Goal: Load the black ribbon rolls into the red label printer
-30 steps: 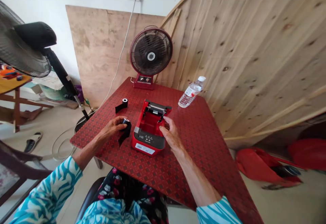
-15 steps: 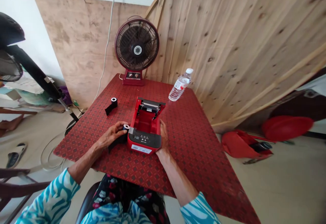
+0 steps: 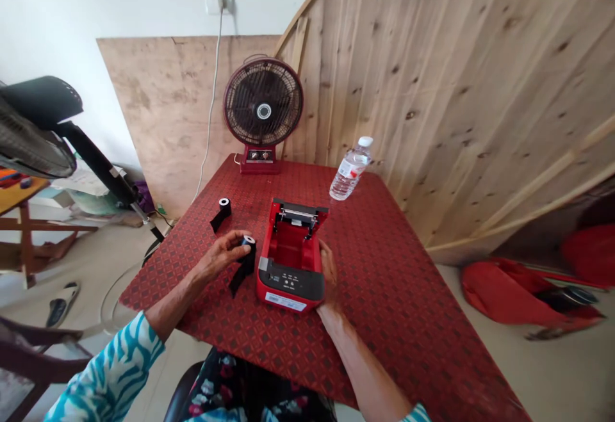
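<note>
A red label printer (image 3: 291, 287) with a black front panel stands on the table, its lid raised and its red inner bay exposed. My left hand (image 3: 225, 252), just left of the printer, pinches a small black roll (image 3: 248, 257) with a white core between thumb and fingers. The roll's loose black tail hangs toward the table. Along the printer's right side, my right hand (image 3: 328, 278) grips the casing, its fingertips partly hidden. A second black roll (image 3: 224, 209) with a white core and a loose tail rests farther back on the left.
On the patterned red table (image 3: 384, 294), a dark red fan (image 3: 263, 111) stands at the back and a water bottle (image 3: 350, 169) at the back right. A floor fan (image 3: 103, 162) is left of the table. Red plastic items (image 3: 509, 297) lie on the floor at right.
The view has tilted upward and shifted. My left hand has moved the roll slightly away from the printer's left side, opening a small gap. My right hand stays against the printer.
</note>
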The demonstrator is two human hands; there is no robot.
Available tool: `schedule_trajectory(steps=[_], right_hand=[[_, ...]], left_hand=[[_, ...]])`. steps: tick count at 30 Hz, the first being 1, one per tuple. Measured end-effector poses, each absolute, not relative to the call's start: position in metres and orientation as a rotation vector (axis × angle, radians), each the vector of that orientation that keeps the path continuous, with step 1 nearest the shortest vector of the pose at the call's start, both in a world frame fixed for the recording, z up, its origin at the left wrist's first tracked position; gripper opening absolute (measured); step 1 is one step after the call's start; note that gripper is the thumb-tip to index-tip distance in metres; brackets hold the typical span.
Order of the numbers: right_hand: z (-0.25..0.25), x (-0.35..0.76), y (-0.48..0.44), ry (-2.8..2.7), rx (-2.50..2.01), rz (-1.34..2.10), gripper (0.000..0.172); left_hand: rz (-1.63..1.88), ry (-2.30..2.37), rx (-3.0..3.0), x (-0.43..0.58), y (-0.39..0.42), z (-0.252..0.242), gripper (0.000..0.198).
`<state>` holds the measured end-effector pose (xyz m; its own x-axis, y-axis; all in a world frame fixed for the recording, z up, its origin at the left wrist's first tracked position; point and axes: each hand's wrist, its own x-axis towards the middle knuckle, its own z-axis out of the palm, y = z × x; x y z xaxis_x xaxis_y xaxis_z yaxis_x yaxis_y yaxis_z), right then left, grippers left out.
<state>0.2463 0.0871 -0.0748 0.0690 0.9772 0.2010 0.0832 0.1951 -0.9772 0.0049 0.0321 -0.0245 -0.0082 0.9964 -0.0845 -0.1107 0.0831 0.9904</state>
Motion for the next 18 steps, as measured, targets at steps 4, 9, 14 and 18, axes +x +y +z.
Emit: schedule_trajectory(steps=[4,9,14,18], right_hand=[[-0.071,0.244,0.086,-1.156,-1.142,1.102,0.053],[-0.071,0.243,0.087,-1.15,-1.132,1.115,0.055],[-0.075,0.243,0.088,-1.14,-1.091,1.132,0.051],[-0.076,0.242,0.089,-1.12,-1.088,1.134,0.048]], left_hand=[[1.301,1.399,1.233,-0.003,0.066,-0.02,0.051],[1.452,1.493,1.372,0.003,0.112,-0.01,0.044],[1.547,1.441,1.295,0.0,0.141,-0.022,0.043],[1.508,1.45,1.264,-0.006,0.145,-0.045,0.043]])
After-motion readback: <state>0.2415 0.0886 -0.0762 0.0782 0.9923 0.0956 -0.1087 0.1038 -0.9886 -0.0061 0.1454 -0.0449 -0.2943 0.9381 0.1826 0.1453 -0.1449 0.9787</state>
